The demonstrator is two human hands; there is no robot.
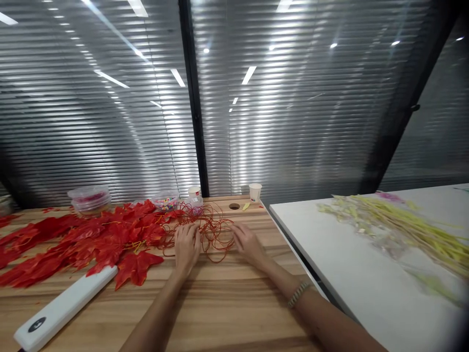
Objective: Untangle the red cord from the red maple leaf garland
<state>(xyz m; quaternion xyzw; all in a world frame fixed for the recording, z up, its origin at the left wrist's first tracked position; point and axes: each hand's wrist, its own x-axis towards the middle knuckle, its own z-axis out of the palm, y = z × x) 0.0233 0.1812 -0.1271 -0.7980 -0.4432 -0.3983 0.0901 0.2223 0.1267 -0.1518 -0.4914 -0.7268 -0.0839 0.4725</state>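
A loose tangle of thin red cord (214, 233) lies on the wooden table in front of me. My left hand (187, 246) is at the tangle's left side, its fingers bent and closed on the strands. At the right side, my right hand (249, 246) has its fingers pressed together at a loop of the cord. The fingertips are partly hidden among the strands. Left of my left hand is a heap of red artificial maple leaves (110, 239), with a single leaf (135, 268) at its near edge.
A long white device (69, 308) lies at the front left. Clear tubs (90, 200), a tub of colourful beads (165, 201) and paper cups (255, 192) stand along the back. On the white table (315, 254) to the right are yellow strips (406, 220). A gap separates the tables.
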